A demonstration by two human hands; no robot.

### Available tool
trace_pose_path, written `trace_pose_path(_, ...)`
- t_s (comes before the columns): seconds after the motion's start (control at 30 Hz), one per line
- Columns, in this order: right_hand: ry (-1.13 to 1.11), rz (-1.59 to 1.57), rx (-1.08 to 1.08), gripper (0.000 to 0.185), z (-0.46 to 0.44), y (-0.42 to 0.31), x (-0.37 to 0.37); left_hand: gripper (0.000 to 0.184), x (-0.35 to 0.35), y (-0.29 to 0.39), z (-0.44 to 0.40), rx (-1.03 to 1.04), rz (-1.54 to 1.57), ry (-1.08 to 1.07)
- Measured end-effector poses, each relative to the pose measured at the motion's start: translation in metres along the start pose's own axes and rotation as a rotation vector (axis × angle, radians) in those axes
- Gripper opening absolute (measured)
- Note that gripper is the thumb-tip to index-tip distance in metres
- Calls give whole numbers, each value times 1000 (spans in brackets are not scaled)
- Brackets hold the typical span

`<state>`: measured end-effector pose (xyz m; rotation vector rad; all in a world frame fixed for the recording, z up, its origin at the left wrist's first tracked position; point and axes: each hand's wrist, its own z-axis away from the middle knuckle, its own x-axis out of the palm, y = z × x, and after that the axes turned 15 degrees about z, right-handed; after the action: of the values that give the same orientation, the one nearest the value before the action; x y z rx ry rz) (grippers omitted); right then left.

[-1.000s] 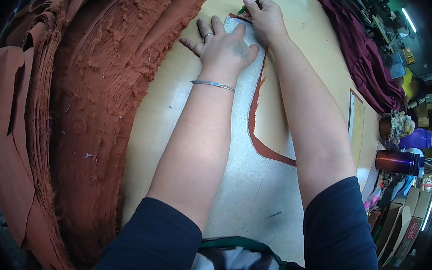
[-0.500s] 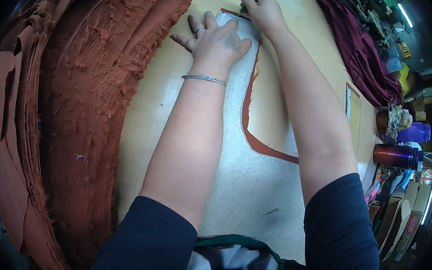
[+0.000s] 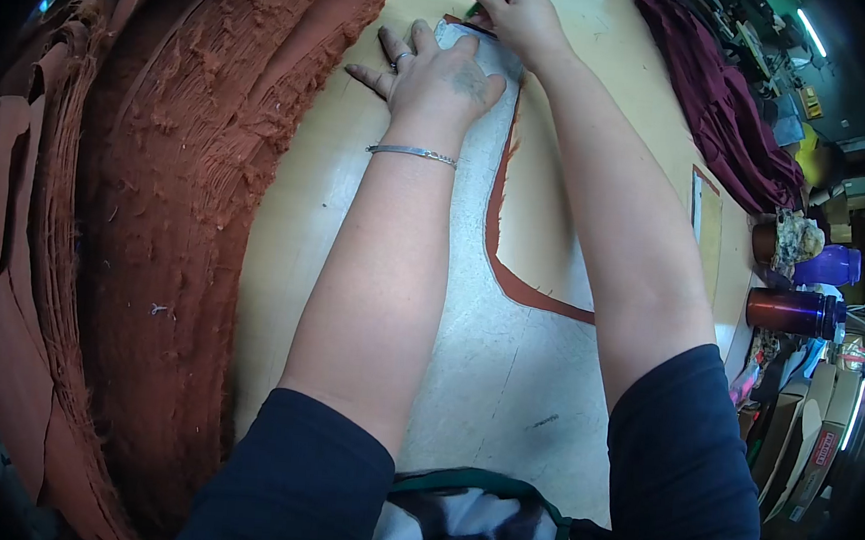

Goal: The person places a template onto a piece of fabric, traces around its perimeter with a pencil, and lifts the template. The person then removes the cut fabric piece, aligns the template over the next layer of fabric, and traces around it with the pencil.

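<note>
A large greyish-white pattern piece (image 3: 505, 385) lies flat on the table, over rust-brown cloth (image 3: 541, 299) whose edge shows along its curved side and top. My left hand (image 3: 441, 80), fingers spread, presses down on the narrow far end of the pattern; some fingers reach past its left edge onto the table. Just beyond it, my right hand (image 3: 523, 21) grips a slim green pencil (image 3: 474, 8). The pencil slants down to the pattern's top edge, where its point is too small to make out clearly.
A thick stack of frayed rust-brown cloth (image 3: 170, 222) fills the left side. Maroon cloth (image 3: 710, 99) lies along the far right. A small pattern piece (image 3: 705, 214), a dark tumbler (image 3: 791, 311) and a purple container (image 3: 829, 266) are at the right edge of the pale table (image 3: 301, 221).
My right hand has shifted slightly left, and the pencil tip has moved left along the pattern's top edge. My left hand stays nearly where it was.
</note>
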<state>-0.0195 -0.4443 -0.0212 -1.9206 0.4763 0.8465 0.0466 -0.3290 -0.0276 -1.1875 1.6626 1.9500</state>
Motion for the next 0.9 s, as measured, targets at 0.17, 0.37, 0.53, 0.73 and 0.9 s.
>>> trace_pose_path(0.17, -135, 8, 102, 28, -8, 23, -13, 51, -1, -1, 1, 3, 12, 4)
trace_pose_path(0.37, -95, 1, 87, 29, 0, 28, -20, 48, 1, -1, 2, 18, 15, 32)
trace_pose_path(0.53, -20, 113, 4, 24, -6, 12, -1, 49, 3, -3, 1, 44, 20, 55)
trace_pose_path(0.73, -142, 44, 120, 24, 4, 26, -33, 50, 6, -3, -2, 25, 20, 49)
trace_pose_path(0.9, 30, 132, -42, 23, -5, 0, 3, 50, 1, -1, 2, 36, 36, 50)
